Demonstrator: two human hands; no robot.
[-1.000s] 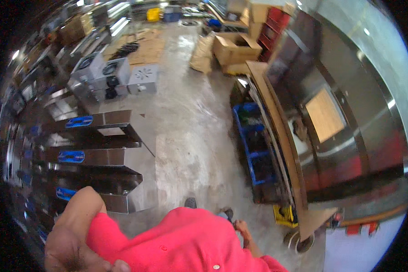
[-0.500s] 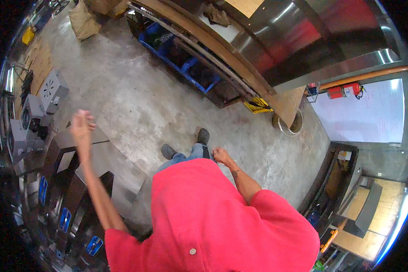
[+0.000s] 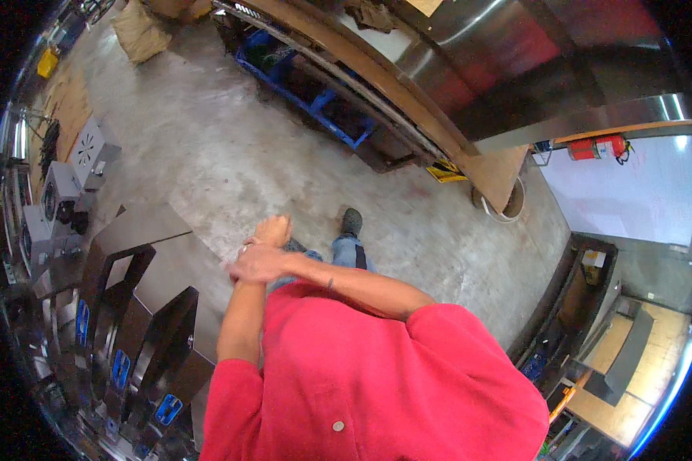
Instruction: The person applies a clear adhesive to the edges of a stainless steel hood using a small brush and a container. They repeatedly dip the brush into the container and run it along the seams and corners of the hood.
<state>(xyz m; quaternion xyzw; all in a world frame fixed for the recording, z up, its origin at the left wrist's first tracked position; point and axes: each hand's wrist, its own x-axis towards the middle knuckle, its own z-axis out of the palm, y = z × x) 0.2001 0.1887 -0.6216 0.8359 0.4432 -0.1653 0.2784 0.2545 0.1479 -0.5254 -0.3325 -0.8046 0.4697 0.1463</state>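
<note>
My right hand (image 3: pixel 260 263) reaches across my body and is closed round my left wrist. Just beyond it, my left hand (image 3: pixel 273 229) is curled into a loose fist, and no object shows in it. Both hands are in front of my red shirt, above the concrete floor. Nearest to them on the left stand dark grey sheet-metal housings (image 3: pixel 142 230), with blue parts (image 3: pixel 121 369) on their sides. My hands touch none of these.
Grey metal boxes with round vents (image 3: pixel 92 154) stand at the far left. A long workbench (image 3: pixel 407 111) with blue crates (image 3: pixel 323 115) beneath it runs across the far side. A bucket (image 3: pixel 507 203), a red fire extinguisher (image 3: pixel 596 147) and a whiteboard (image 3: pixel 630 192) are at the right.
My left hand has come in from above the metal housings to the front of my body. My right hand has moved left and taken hold of my left wrist.
</note>
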